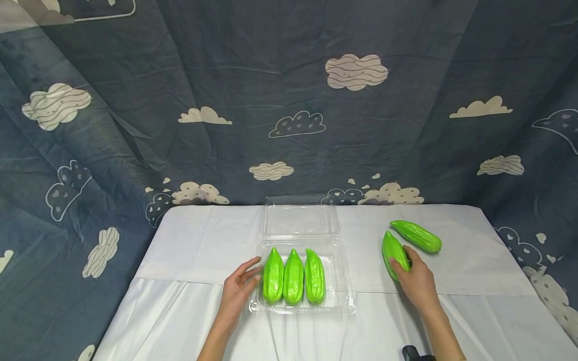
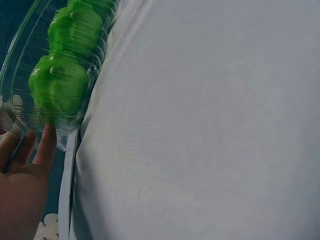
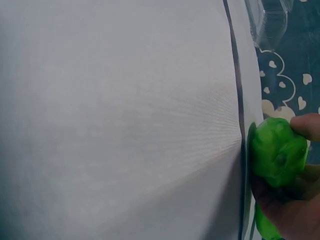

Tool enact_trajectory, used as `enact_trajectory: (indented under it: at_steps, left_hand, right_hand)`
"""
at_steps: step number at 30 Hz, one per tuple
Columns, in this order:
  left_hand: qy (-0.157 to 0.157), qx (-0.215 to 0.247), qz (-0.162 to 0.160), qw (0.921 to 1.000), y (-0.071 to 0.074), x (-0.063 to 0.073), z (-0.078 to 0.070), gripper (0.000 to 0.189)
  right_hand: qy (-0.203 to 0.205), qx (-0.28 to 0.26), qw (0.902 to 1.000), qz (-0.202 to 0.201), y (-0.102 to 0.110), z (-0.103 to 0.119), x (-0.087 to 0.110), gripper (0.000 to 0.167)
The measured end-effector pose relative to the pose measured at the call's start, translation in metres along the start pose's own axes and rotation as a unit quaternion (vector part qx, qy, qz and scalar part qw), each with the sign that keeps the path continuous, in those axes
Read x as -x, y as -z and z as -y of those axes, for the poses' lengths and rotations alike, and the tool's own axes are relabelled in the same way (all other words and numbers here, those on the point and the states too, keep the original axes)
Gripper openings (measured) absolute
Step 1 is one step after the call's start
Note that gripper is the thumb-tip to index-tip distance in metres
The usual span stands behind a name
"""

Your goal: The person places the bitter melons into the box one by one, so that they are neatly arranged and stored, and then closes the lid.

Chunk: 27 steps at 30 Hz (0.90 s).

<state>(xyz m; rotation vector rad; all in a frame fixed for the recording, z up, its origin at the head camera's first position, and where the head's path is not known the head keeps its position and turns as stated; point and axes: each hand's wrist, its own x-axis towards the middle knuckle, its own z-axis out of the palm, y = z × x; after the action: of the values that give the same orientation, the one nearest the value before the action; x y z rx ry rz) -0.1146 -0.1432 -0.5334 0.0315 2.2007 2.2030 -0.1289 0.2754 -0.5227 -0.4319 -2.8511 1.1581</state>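
Note:
A clear plastic clamshell box (image 1: 336, 281) lies with its lid (image 1: 299, 220) folded back. Three green bitter melons, one being the middle bitter melon (image 1: 293, 277), lie side by side in its base, towards the left. My left hand (image 1: 236, 291) touches the box's left wall with fairly straight fingers (image 2: 46, 147). To the right of the box, my right hand (image 1: 416, 281) grips another bitter melon (image 1: 392, 250) between thumb and fingers; the right wrist view shows the rounded end of this held melon (image 3: 277, 150). Behind it lies one more bitter melon (image 1: 416, 235) on the cloth.
A white cloth (image 1: 194, 240) covers the table. A dark curtain (image 1: 280, 60) with cloud prints hangs behind and at the sides. Near the front edge, a small black object (image 1: 412, 353) shows beside my right forearm; its kind is unclear.

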Motion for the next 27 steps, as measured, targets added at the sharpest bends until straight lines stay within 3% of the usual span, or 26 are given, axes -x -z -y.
enact_trajectory:
  at_steps: [12, 22, 27]
  left_hand:
    - [0.0, 0.004, -0.001, 1.0, 0.0, 0.001, -0.001, 0.046]
    - [0.006, -0.001, -0.005, 1.0, 0.0, 0.001, -0.001, 0.046]
    - [0.006, -0.002, -0.004, 1.0, 0.0, 0.001, -0.001, 0.046]
  right_hand:
    - [-0.02, -0.046, 0.9987, -0.007, -0.001, 0.008, 0.009, 0.066]
    - [0.04, -0.1, 0.9942, -0.003, 0.001, 0.02, 0.018, 0.065]
    - [0.041, -0.124, 0.9913, -0.012, -0.001, 0.028, 0.021, 0.065]
